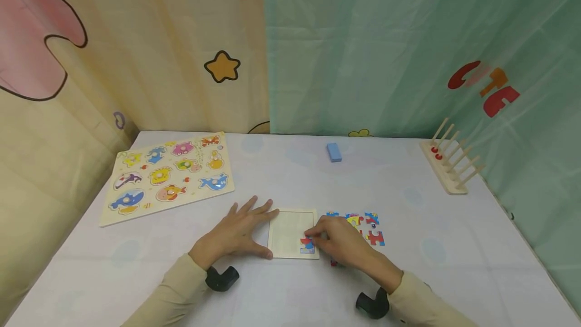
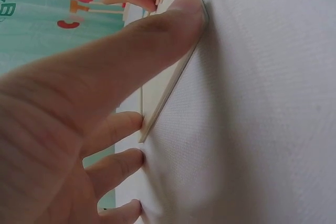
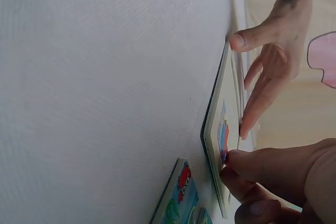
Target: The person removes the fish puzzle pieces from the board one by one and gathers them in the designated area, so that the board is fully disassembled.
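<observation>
A shallow wooden puzzle tray (image 1: 290, 231) lies on the table. My left hand (image 1: 238, 231) is spread along its left side; in the left wrist view the thumb (image 2: 178, 22) rests on the tray's near edge and the forefinger touches its side. At the tray's near right corner is a red and blue jigsaw piece (image 1: 307, 246). My right hand (image 1: 342, 241) pinches at this piece's upper edge, thumb and forefinger close together in the right wrist view. Several loose jigsaw pieces (image 1: 374, 237) lie to the right, partly hidden by the right hand.
An animal peg puzzle board (image 1: 170, 173) lies at the back left. A blue block (image 1: 334, 152) sits at the back, right of centre. A wooden peg stand (image 1: 447, 170) with red beads is at the far right. Curtains (image 1: 363, 54) hang behind the table.
</observation>
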Demonstrator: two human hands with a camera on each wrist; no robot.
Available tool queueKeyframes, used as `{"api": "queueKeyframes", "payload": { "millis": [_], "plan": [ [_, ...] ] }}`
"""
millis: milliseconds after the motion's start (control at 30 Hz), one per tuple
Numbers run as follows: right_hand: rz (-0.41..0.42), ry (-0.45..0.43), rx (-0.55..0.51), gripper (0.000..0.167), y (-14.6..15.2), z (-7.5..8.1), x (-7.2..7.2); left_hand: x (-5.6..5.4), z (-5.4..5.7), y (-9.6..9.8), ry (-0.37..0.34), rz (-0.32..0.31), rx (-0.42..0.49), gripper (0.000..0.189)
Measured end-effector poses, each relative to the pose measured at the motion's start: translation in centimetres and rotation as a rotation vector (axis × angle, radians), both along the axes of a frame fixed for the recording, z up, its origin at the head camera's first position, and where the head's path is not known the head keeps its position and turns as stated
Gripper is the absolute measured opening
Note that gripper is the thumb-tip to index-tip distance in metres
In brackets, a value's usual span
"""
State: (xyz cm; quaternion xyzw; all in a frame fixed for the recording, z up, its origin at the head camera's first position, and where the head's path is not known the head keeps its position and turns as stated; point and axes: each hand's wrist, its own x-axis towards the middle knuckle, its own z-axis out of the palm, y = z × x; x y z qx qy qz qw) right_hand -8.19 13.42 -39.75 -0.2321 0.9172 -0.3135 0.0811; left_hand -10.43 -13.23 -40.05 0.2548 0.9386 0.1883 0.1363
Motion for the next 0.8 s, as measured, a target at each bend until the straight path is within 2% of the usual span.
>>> {"api": "queueKeyframes", "payload": {
  "millis": [300,600,800],
  "plan": [
    [0.012,-0.02,-0.065,0.015,0.43,0.08,-0.3,-0.05,0.12,0.01,0.001,-0.009,-0.01,0.096],
    [-0.116,-0.133,-0.141,0.012,0.79,0.57,0.15,-0.08,0.21,0.05,0.008,-0.016,-0.012,0.095],
    [-0.086,-0.18,-0.212,0.015,0.65,0.44,0.57,-0.12,0.16,-0.01,0.003,-0.012,-0.007,0.096]
  ]
}}
